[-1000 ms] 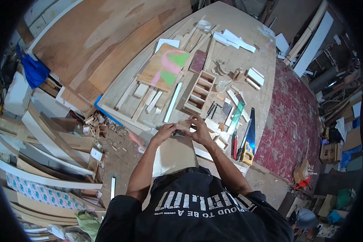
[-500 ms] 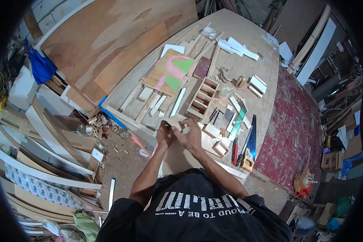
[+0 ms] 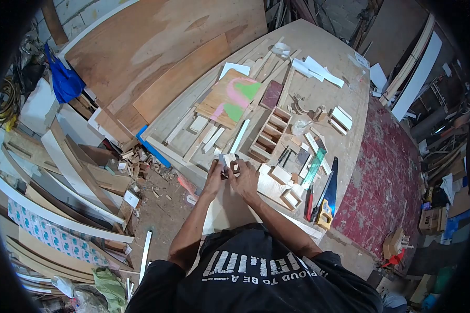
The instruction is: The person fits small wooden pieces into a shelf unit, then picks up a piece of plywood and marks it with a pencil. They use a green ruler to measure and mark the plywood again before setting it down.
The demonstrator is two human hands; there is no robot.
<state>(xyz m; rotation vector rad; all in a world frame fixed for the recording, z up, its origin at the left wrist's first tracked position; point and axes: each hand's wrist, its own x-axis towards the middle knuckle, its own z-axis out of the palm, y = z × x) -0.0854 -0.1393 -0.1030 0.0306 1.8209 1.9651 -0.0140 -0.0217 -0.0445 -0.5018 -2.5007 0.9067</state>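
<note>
Close to the table's near edge, my left hand point(image 3: 213, 180) and my right hand point(image 3: 245, 178) come together around a small pale wooden piece point(image 3: 228, 160). Fingers of both hands are closed on it and cover much of its shape. A greyish face shows on its left side. Just beyond my right hand stands a wooden box with compartments point(image 3: 270, 134), open side up. To the right of that hand lie a small wooden box frame point(image 3: 291, 197) and a pale block point(image 3: 281, 175).
A handsaw point(image 3: 326, 206) with a yellow handle, red-handled pliers point(image 3: 309, 203) and a green transparent strip point(image 3: 314, 169) lie at the right. A painted board point(image 3: 228, 99) rests on wood strips farther off. Curved panels point(image 3: 73, 167) are stacked at the left.
The wooden piece has been turned in my hands, and its greyish side now shows. My fingers have shifted around it. The whole view has moved slightly, so the table appears lower and farther right.
</note>
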